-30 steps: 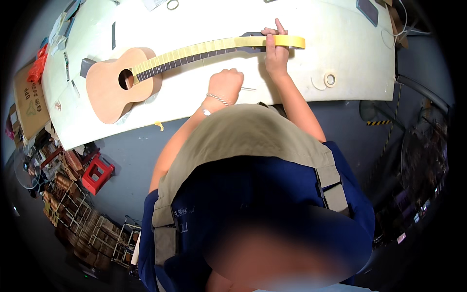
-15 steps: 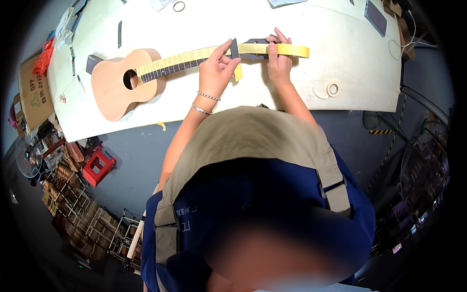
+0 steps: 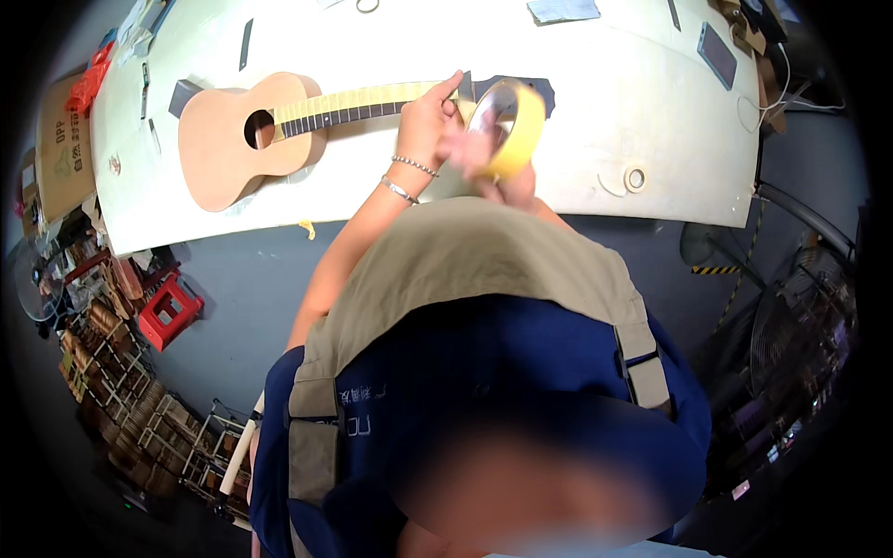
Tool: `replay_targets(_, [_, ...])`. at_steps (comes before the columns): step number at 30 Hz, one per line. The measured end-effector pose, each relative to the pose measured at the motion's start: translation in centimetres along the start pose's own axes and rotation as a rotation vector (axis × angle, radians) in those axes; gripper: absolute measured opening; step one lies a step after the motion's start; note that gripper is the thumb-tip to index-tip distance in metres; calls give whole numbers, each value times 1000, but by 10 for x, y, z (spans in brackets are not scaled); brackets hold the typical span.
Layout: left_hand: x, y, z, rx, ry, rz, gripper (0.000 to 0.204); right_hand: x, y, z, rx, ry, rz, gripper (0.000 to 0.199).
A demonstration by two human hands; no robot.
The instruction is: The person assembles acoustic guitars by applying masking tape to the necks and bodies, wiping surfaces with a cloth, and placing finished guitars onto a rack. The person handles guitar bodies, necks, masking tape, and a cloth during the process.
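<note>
An unfinished wooden ukulele lies on the table, its body at the left and its dark headstock pointing right. Yellow masking tape covers the far part of its dark fretboard. At the headstock end of the neck, my left hand is closed on a dark flat strip, held crosswise there. A large roll of yellow tape hangs tilted in front of the headstock, gripped by my right hand, whose fingers are blurred and partly hidden by the roll.
A small tape roll lies at the right of the white table. Phone and cables are at the far right, a dark block behind the ukulele body. A red stool stands on the floor, left.
My right hand has come off the headstock, moving left and toward me with the tape roll, which is now turned to show its ring. My left hand stays by the neck end.
</note>
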State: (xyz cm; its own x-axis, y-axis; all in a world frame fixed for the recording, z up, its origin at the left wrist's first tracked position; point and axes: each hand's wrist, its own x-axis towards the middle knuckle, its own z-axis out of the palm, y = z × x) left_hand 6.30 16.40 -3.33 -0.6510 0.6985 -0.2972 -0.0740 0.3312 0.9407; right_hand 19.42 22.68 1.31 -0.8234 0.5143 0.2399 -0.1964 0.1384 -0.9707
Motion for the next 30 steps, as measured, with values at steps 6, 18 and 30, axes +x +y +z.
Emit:
replay_targets(6, [-20,19,-15,389,13,340,45,14,-27,-8,-352,114,-285,43])
replay_targets(18, [-47,61,-19,-390,-95,-7,63,36,-43,-7,577,567,211,102])
replay_targets(30, [-58,23,-137,-16,308,232,11,13,-5,-75,1829,592,158,47])
